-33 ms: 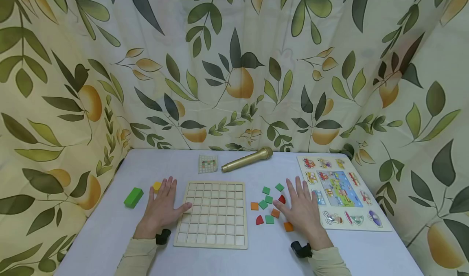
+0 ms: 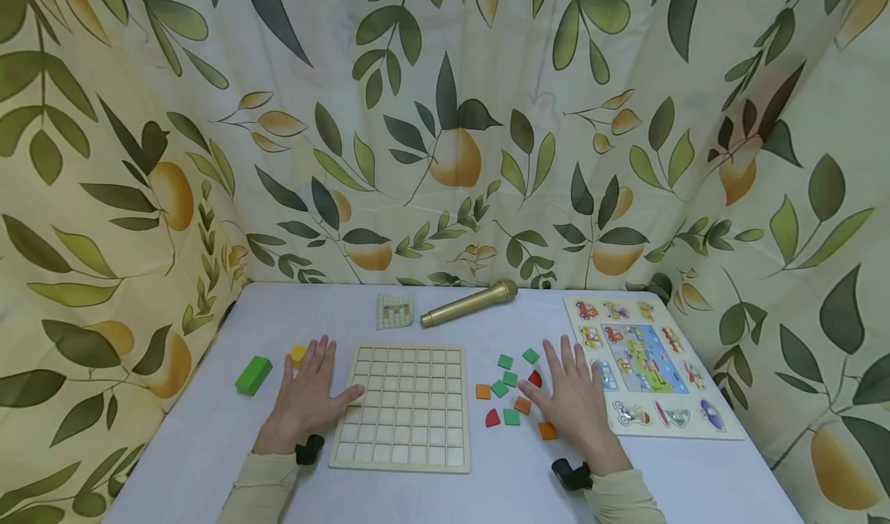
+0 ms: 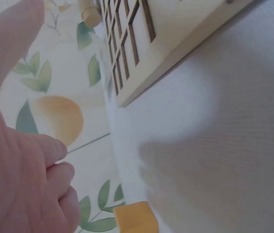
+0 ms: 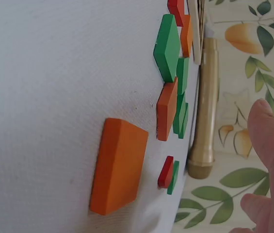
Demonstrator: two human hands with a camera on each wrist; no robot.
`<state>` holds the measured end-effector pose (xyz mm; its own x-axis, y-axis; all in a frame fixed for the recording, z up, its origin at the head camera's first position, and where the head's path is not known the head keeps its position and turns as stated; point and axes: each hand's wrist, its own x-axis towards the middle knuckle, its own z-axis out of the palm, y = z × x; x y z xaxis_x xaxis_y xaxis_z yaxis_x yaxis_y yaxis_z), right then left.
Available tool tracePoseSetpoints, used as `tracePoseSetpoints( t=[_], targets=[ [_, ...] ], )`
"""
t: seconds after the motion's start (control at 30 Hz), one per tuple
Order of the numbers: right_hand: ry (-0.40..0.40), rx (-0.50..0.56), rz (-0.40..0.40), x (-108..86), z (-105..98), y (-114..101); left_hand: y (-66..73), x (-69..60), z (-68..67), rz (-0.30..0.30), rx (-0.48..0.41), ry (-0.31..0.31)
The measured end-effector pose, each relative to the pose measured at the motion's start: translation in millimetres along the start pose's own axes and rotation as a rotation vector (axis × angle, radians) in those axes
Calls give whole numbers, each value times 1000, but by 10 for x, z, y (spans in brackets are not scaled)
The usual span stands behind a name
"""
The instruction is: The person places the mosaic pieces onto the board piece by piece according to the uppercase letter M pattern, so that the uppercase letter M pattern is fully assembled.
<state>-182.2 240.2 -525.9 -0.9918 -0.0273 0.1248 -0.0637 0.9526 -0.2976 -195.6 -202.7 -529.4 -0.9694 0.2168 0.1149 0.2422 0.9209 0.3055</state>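
Observation:
In the head view the left hand (image 2: 306, 393) is spread palm down beside the wooden grid board (image 2: 399, 464), its thumb over the board's left edge. A yellow block (image 2: 297, 353) lies by its fingertips, and a green block (image 2: 253, 375) is farther left. The right hand (image 2: 575, 400), fingers spread, holds nothing. Left of it lie several green squares (image 2: 511, 416), orange squares (image 2: 483, 391) and red quarter-round pieces (image 2: 492, 417). The right wrist view shows an orange piece (image 4: 119, 166) close up, apart from the fingers. The left wrist view shows a gap between hand and tabletop.
A gold microphone (image 2: 469, 303) lies behind the board, next to a small patterned card (image 2: 395, 311). On the right is a picture puzzle board (image 2: 695, 429), partly behind the right hand. Leaf-patterned curtains (image 2: 445, 222) stand around the white table (image 2: 417, 501).

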Motion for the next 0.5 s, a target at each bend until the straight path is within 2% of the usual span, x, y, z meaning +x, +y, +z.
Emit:
tracePoseSetpoints(
  t=[0.1,0.23,0.37,0.5],
  targets=[
    [4,26,-9,-33,17,4,2,-24,22,22,-30,-1],
    [-14,115,-38,-48,43,-14,31,-129,37,54,-180,-56],
    [-70,206,-52,1,34,-70,102,-328,32,2,-330,-166],
    [-93,242,-72,109,-26,-119,164,-512,56,-65,-360,-237]
  ],
)
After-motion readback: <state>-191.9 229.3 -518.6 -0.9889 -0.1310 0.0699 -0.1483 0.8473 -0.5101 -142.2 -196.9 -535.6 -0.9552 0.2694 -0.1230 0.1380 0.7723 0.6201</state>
